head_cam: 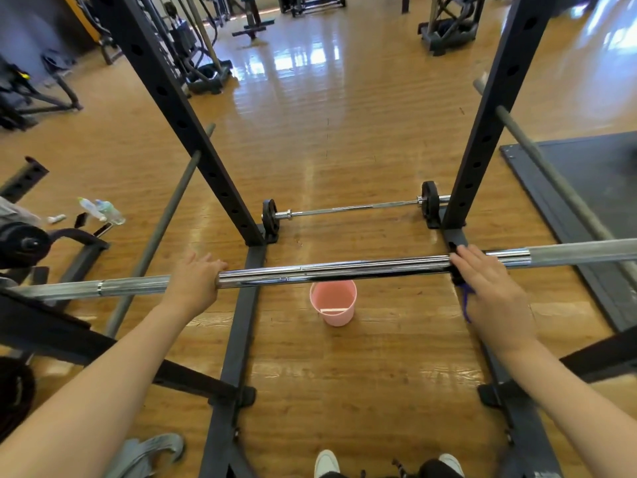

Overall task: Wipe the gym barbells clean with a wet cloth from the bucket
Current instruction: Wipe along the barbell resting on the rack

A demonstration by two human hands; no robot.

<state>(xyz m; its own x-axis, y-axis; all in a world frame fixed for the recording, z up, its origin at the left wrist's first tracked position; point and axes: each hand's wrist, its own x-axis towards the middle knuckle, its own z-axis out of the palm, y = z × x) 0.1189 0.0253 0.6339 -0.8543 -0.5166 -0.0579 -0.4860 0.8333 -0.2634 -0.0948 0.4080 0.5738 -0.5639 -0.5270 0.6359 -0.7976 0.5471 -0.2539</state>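
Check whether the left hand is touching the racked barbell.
Touching. The head view shows the left hand resting on the barbell, fingers curled over its top beside the shiny middle section.

Gleaming chrome barbell (331,269), knurled grey toward its ends; glossy wooden floor (344,132); smooth pink plastic bucket (333,303); matt black rack (193,108).
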